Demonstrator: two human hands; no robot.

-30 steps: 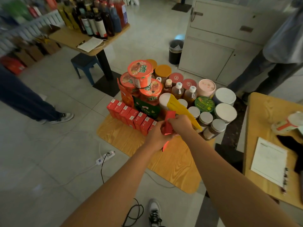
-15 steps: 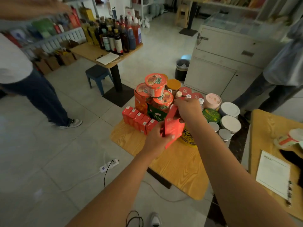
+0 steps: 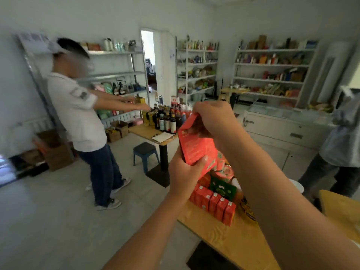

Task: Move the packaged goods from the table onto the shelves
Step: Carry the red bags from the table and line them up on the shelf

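Both hands are closed on one red packet (image 3: pixel 196 147), held up in the air above the wooden table (image 3: pixel 224 230). The left hand (image 3: pixel 185 176) wraps its fingers around the packet's lower edge from below, thumb across the front. The right hand (image 3: pixel 212 117) curls over the top edge, its fingers pinching the upper corner, so neither hand is open.

Beneath the packet, on the table, a row of small red cartons (image 3: pixel 212 201) stands along the near edge, with a green box (image 3: pixel 223 189) just behind them and more goods half hidden by the arms.

Judging by its thin, flat look, the packet is probably light and somewhat floppy, liable to bend if gripped by one corner alone. Holding it at top and bottom, as now, should keep it flat. White shelves (image 3: pixel 272 78) stand well beyond the table, against the far wall.
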